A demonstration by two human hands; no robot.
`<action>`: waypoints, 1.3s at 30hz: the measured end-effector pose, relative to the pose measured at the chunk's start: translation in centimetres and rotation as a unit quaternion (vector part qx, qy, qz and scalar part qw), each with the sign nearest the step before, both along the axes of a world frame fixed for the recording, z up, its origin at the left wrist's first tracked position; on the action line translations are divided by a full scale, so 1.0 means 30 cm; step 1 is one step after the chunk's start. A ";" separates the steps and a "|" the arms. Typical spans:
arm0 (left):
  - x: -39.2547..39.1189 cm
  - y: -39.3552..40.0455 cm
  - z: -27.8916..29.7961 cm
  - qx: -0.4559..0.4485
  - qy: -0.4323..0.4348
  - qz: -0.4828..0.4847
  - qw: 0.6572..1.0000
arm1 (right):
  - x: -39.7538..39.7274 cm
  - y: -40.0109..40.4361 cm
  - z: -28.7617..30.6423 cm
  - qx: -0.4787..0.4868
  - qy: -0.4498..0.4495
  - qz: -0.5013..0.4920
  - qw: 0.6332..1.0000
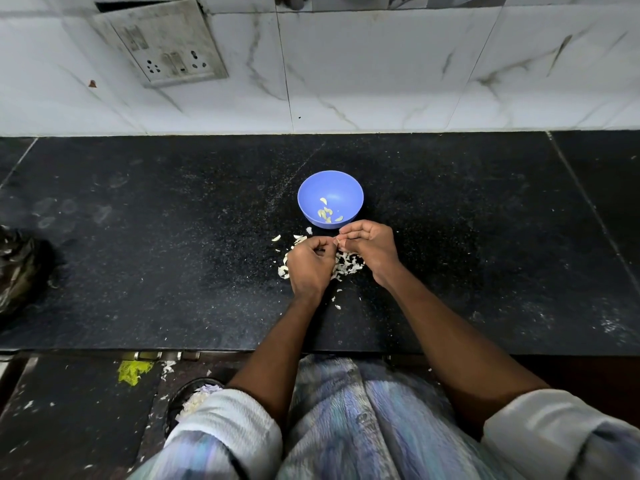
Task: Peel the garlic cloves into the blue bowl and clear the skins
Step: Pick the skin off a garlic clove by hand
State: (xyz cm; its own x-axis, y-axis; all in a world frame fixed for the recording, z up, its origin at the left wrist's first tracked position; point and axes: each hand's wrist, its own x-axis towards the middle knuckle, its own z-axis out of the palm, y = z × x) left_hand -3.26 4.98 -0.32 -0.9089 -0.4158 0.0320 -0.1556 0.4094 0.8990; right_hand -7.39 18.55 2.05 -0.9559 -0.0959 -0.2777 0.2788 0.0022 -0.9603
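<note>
1. Ok so from my remote seat: the bowl [330,199] sits on the black counter [138,237], just beyond the hands. I count maybe five or six peeled cloves [325,213] in the bottom, so a good chunk is done already.

2. Both hands are together right in front of the bowl. The left hand [309,265] and right hand [372,245] have fingers curled in and meeting at a tiny pale bit, which I read as a clove [336,241] mid-peel. It's too small to tell how much skin is on it.

3. The skins [348,265] lie in a loose heap on the counter under and between the hands, with strays toward the near edge. Not cleared at all yet, so that whole half of the job is left.

4. I can't see any pile of unpeeled cloves. They could be hidden under the hands or mixed in the skins, so can't say how many remain.

5. My guess: peeling's well along, cleanup hasn't started.
</note>
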 end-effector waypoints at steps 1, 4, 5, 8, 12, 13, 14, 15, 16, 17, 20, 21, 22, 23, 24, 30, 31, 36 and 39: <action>-0.001 0.002 0.001 0.001 -0.002 -0.001 1.000 | 0.001 -0.001 -0.001 -0.001 0.000 -0.003 1.000; -0.005 0.010 0.005 0.015 -0.002 0.002 1.000 | 0.002 -0.010 -0.002 -0.009 -0.008 -0.023 1.000; -0.008 0.011 0.002 0.021 -0.002 0.006 1.000 | 0.002 -0.014 -0.002 -0.015 -0.013 -0.030 0.999; -0.008 0.017 0.002 0.047 -0.005 0.018 0.999 | 0.002 -0.021 0.002 -0.038 -0.036 -0.045 0.998; -0.007 0.020 0.005 0.078 0.006 0.024 0.997 | -0.001 -0.021 0.005 -0.053 -0.054 -0.046 0.996; -0.008 0.019 0.009 0.087 0.004 0.023 0.996 | -0.003 -0.022 0.005 -0.055 -0.056 -0.046 0.996; -0.008 0.018 0.011 0.092 0.001 0.022 0.996 | -0.003 -0.022 0.006 -0.057 -0.058 -0.045 0.996; -0.009 0.017 0.011 0.092 0.000 0.021 0.996 | -0.002 -0.023 0.007 -0.060 -0.062 -0.045 0.995; -0.009 0.017 0.010 0.087 -0.001 0.019 0.996 | -0.003 -0.022 0.008 -0.066 -0.067 -0.045 0.995; -0.006 0.018 0.009 0.081 -0.003 0.017 0.997 | -0.001 -0.022 0.007 -0.074 -0.075 -0.044 0.993; 0.000 0.016 0.006 0.061 0.000 0.015 0.998 | -0.001 -0.020 0.006 -0.099 -0.096 -0.028 0.990; 0.000 0.014 0.004 0.053 0.001 0.015 0.998 | -0.002 -0.019 0.006 -0.105 -0.101 -0.020 0.989; 0.000 0.011 0.002 0.047 0.001 0.013 0.999 | -0.002 -0.017 0.007 -0.110 -0.105 -0.013 0.988; 0.000 0.010 0.001 0.042 0.002 0.010 0.999 | -0.001 -0.016 0.008 -0.113 -0.107 -0.009 0.988; 0.001 0.008 0.000 0.040 0.003 0.007 0.999 | -0.001 -0.015 0.008 -0.113 -0.106 -0.006 0.988; -0.001 0.008 -0.002 0.042 -0.003 -0.008 0.999 | -0.002 -0.012 0.014 -0.096 -0.093 -0.007 0.991; -0.002 0.007 -0.004 0.043 -0.005 -0.009 0.999 | -0.002 -0.012 0.014 -0.092 -0.092 -0.006 0.991; 0.003 0.009 0.006 0.032 -0.008 -0.010 0.999 | 0.000 -0.005 0.022 -0.080 -0.091 0.005 0.993; 0.007 0.012 0.009 0.015 -0.014 -0.007 1.000 | 0.006 -0.003 0.029 -0.082 -0.092 0.010 0.992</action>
